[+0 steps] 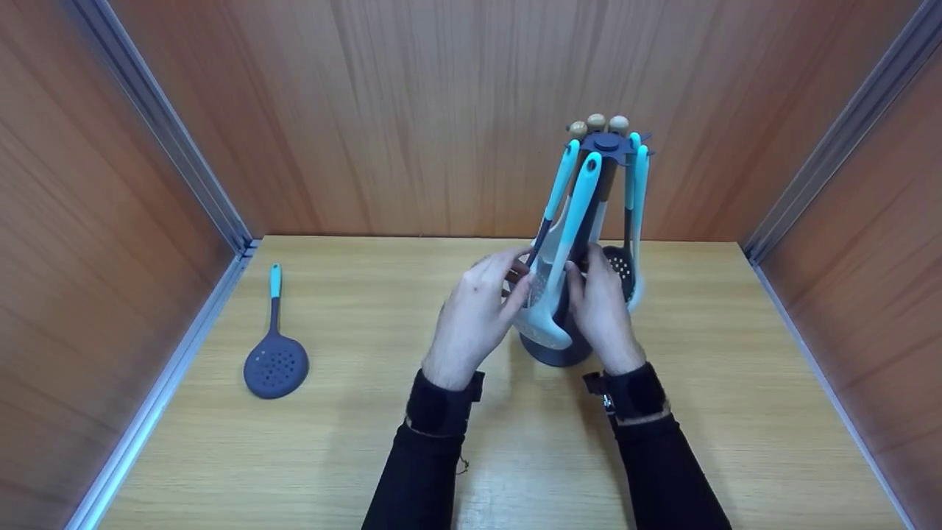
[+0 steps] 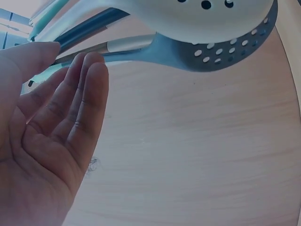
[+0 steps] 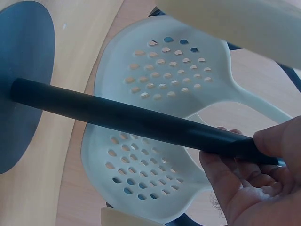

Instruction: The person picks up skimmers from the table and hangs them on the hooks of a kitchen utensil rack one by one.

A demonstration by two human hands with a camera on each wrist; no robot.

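A dark utensil stand (image 1: 553, 356) carries several hanging utensils with turquoise or wooden handle ends. My right hand (image 1: 605, 313) grips its dark pole (image 3: 131, 118), thumb on one side and fingers curled on the other. At the stand's left side is my left hand (image 1: 475, 309); in the left wrist view its fingers (image 2: 91, 94) are loosely extended beside the utensil handles, holding nothing visible. A pale ladle (image 1: 548, 327) with a turquoise handle hangs in front, between the hands. Two pale slotted utensils, one a perforated spoon (image 3: 164, 70), hang behind the pole in the right wrist view.
A dark blue skimmer (image 1: 276, 366) with a turquoise handle end lies flat on the wooden table (image 1: 368, 442) at the left. Wood panels stand behind (image 1: 412, 118) and on both sides, with metal rails at the corners.
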